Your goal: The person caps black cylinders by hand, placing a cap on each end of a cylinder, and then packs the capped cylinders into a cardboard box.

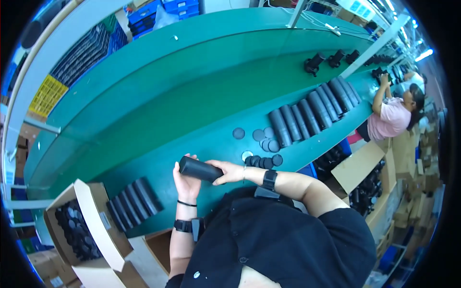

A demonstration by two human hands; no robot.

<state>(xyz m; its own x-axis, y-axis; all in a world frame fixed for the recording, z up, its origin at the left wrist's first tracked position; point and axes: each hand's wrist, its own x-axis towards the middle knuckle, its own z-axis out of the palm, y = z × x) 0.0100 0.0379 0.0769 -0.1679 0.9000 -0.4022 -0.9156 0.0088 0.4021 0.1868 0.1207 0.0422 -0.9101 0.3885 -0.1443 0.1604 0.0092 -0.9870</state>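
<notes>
Between my two hands lies a black cylindrical tube [198, 170], held tilted above the near edge of the green bench. My left hand [186, 185] is wrapped round its left end from below, with fingertips showing behind it. Closed on the tube's right end is my right hand [228, 172]. Close to my right wrist, several black round discs [264, 162] lie in an overlapping row. More flat discs [269, 144] are scattered a little farther off, with one single disc [238, 133] apart from them.
A long row of black tubes [307, 115] lies to the right, a shorter row [134, 204] to the left. Cardboard boxes of black parts stand left [77, 225] and right [365, 192]. Dark upright assemblies [314, 63] stand on the far belt [192, 91]. A co-worker [391, 115] sits at right.
</notes>
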